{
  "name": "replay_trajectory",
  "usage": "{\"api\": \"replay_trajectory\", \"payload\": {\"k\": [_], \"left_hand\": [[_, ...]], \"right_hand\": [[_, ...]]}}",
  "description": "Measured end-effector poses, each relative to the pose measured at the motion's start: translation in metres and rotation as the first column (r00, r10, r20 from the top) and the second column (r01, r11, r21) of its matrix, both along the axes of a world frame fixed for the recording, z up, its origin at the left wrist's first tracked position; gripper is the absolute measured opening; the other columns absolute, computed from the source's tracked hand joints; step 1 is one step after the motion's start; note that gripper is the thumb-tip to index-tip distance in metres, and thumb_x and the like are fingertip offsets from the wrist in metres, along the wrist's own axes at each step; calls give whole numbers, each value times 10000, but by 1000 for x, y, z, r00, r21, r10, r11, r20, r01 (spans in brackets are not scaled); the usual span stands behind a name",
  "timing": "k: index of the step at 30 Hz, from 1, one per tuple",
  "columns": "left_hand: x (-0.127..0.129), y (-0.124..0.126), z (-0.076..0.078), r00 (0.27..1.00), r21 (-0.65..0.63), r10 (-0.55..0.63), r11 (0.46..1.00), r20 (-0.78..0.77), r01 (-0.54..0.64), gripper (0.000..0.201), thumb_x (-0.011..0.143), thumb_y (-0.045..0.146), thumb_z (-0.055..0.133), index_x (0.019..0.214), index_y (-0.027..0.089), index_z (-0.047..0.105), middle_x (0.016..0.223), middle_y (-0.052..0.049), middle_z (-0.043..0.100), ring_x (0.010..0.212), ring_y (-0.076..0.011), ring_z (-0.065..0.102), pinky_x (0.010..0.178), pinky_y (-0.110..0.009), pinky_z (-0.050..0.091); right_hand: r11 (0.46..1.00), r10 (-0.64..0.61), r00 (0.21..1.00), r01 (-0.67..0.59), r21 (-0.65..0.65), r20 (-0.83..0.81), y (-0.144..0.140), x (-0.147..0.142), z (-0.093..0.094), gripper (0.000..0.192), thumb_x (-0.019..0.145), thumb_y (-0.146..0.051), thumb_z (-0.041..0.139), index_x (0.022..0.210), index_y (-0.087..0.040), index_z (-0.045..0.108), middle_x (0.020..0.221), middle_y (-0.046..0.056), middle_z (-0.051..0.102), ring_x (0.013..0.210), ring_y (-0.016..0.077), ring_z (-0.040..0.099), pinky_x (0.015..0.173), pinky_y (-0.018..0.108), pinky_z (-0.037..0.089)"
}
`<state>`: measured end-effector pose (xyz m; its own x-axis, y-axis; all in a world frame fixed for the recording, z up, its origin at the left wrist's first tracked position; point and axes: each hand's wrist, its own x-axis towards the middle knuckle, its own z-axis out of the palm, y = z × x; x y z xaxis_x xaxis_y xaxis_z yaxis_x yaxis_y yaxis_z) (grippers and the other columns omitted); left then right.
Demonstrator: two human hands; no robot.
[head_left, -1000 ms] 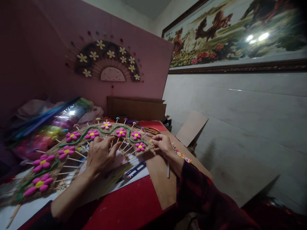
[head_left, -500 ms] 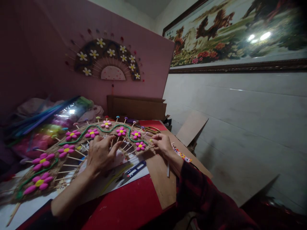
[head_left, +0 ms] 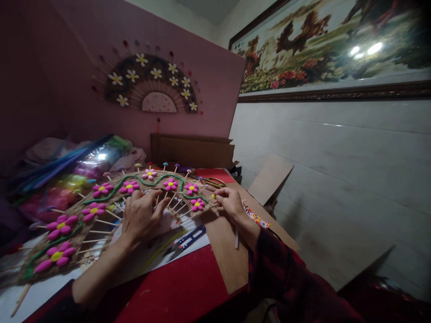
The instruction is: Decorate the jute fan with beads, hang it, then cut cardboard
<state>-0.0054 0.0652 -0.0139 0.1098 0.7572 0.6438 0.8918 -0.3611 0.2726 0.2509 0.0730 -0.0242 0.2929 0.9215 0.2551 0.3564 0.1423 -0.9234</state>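
Note:
A half-round fan craft, made of twine over thin wooden sticks, lies before me with pink clay flowers and a wavy green clay vine on it. Small coloured clay caps top the sticks along its outer edge. My left hand is curled over the fan's inner rim, thumb and fingers gripping around the sticks. At the fan's right end, my right hand pinches a small yellow clay ball beside the stick ends. The fingertips partly hide that spot. Blue-handled thread snips lie below the fan.
Bags of coloured clay are heaped at the left. A similar fan with white flowers hangs on the pink panel. Scissors, a red sheet and a beaded strip lie to the right. Cardboard stands behind.
Hardly anything differs. The view has shifted very slightly, and both hands keep their places on the fan.

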Motion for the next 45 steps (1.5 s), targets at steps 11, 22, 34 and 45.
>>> {"api": "replay_trajectory", "payload": {"k": [11, 22, 34, 45], "left_hand": [[0, 0, 1, 1000, -31, 3, 1000, 17, -3, 407, 834, 476, 471, 1017, 168, 664, 768, -79, 651, 858, -279, 495, 758, -393, 372], [-1, 0, 0, 1000, -34, -1, 999, 12, 1, 409, 844, 494, 446, 1006, 180, 652, 771, -77, 653, 862, -271, 488, 780, -397, 369], [-1, 2, -2, 1000, -19, 10, 1000, 18, -10, 412, 833, 499, 454, 1013, 187, 654, 779, -76, 660, 868, -278, 500, 765, -389, 367], [0, 1, 0, 999, -17, 11, 1000, 41, -10, 409, 825, 493, 475, 1015, 181, 658, 771, -70, 651, 848, -272, 500, 758, -380, 369]], "right_hand": [[981, -195, 917, 178, 80, 348, -24, -3, 14, 210, 775, -155, 506, 878, -227, 674, 833, 35, 727, 806, 212, 666, 709, 311, 480], [987, -148, 911, 113, 112, 384, -27, -4, 12, 227, 839, -150, 471, 949, -226, 653, 866, 14, 738, 820, 185, 672, 730, 290, 488], [986, -92, 952, 46, 159, 293, -17, 1, 1, 238, 819, -139, 448, 938, -211, 641, 814, 21, 718, 750, 163, 654, 677, 277, 510], [988, -63, 967, 26, 150, 248, -17, -2, 2, 226, 803, -122, 442, 927, -178, 623, 823, 36, 703, 792, 165, 658, 731, 295, 520]]}}
